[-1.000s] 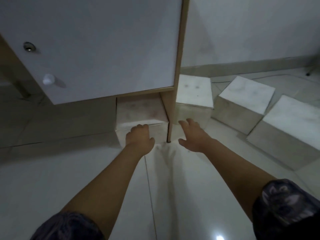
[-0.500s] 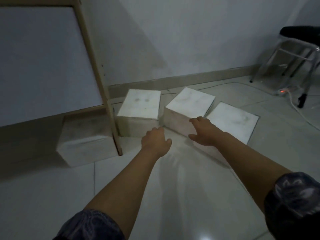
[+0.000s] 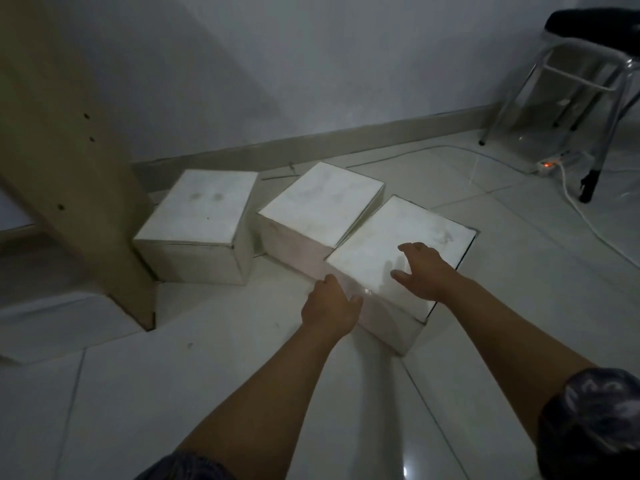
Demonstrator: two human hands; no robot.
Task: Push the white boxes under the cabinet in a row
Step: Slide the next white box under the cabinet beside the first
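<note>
The nearest white box is set on the floor, skewed to the wall, one corner pointed at the person; no long axis can be made out. Its far-left edge is touched by the middle box. Open floor is found right and near. The left box is placed just beside the cabinet panel. The right hand is laid spread on top; the left hand is set against the near face, finger posture undetermined. A stool stands well apart.
</note>
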